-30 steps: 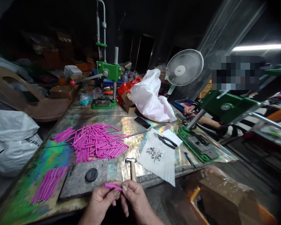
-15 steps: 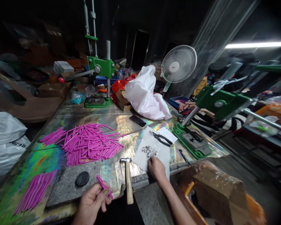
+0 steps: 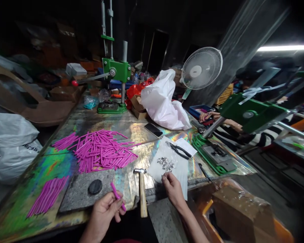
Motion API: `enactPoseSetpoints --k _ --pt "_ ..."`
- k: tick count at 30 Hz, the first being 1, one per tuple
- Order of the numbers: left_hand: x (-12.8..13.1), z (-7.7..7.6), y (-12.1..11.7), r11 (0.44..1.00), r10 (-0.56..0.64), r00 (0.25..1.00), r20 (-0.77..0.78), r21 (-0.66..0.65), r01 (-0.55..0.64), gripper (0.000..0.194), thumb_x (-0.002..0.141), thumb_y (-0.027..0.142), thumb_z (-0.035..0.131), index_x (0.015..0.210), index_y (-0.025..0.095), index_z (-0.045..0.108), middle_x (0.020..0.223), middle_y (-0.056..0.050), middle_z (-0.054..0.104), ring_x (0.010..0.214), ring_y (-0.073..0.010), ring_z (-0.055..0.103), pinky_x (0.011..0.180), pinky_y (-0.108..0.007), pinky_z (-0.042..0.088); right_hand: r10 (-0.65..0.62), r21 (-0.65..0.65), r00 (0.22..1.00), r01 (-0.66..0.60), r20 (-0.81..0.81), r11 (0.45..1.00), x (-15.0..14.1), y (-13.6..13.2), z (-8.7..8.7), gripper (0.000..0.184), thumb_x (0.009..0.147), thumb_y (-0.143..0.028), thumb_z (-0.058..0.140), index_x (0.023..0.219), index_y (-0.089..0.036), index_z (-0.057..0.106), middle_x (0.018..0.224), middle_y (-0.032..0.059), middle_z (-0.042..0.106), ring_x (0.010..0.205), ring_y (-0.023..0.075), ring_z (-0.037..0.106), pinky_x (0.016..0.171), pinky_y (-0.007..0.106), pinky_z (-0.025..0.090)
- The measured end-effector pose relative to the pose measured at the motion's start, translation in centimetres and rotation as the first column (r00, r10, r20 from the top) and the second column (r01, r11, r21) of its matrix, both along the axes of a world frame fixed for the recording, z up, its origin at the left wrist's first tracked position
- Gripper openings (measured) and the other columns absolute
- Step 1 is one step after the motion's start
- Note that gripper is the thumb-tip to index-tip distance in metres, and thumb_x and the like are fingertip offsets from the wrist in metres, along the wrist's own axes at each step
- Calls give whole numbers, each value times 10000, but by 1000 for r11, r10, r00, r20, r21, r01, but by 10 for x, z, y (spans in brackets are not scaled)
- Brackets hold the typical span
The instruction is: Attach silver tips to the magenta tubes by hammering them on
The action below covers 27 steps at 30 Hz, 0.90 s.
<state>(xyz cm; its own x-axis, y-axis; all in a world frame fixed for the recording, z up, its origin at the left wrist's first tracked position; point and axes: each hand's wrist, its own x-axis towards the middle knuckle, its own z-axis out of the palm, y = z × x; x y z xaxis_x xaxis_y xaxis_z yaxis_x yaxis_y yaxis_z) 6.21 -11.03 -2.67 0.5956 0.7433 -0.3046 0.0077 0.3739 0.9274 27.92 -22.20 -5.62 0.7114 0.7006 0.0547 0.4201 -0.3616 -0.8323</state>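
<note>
My left hand (image 3: 108, 210) pinches one magenta cord piece (image 3: 116, 192), slanting up between thumb and fingers over the table's front edge. My right hand (image 3: 171, 186) is closed in a pinch at the near side of a small heap of silver metal pieces (image 3: 166, 163); what its fingertips hold is too small to make out. Those pieces lie on a white sheet (image 3: 155, 164). Between my hands rests a hammer (image 3: 143, 194) with a wooden handle. A big pile of magenta cords (image 3: 103, 152) lies beyond my left hand, and a neat row of magenta cords (image 3: 48, 195) lies to the left.
A stone slab (image 3: 74, 192) bears a black disc (image 3: 95, 186). Black pliers (image 3: 179, 150), a phone (image 3: 153, 129) and a white bag (image 3: 164, 98) lie farther back. Green presses stand at back left (image 3: 116, 69) and right (image 3: 253, 113). Another person's hand (image 3: 205, 116) shows beyond the right press.
The whole view has shifted, so things appear farther right. My right hand has drawn back slightly from the metal pieces, still pinched. My left hand keeps holding the magenta cord piece.
</note>
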Motion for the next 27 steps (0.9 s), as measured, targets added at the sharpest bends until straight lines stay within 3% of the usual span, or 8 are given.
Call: enactPoseSetpoints --k 5,11,16,27 --pt "2 7 -3 1000 6 999 49 -11 -5 349 555 453 706 659 136 604 513 13 619 399 -90 531 402 -176 406 220 111 953 -201 -210 973 -41 5 21 273 810 -442 357 647 -223 348 573 -50 340 531 117 354 502 237 339" --pt "4 12 -7 996 45 988 145 -79 -33 268 642 379 673 711 136 583 554 11 614 434 -76 526 435 -171 411 427 232 763 -358 -485 904 -83 11 40 284 803 -431 443 641 -210 368 561 -56 357 515 103 340 489 228 293" --pt "2 14 -10 984 123 969 215 -155 -90 261 630 354 691 722 138 578 577 15 594 498 -95 544 435 -177 436 482 212 734 -437 -479 874 -101 15 47 287 812 -421 438 641 -201 374 582 -51 360 548 100 311 508 225 266" --pt "-1 16 -11 977 135 967 217 -190 -94 263 630 344 693 724 133 569 567 22 585 480 -85 530 446 -182 438 497 208 713 -458 -496 864 -107 16 49 296 803 -441 436 641 -207 353 583 -56 329 547 100 290 499 227 256"
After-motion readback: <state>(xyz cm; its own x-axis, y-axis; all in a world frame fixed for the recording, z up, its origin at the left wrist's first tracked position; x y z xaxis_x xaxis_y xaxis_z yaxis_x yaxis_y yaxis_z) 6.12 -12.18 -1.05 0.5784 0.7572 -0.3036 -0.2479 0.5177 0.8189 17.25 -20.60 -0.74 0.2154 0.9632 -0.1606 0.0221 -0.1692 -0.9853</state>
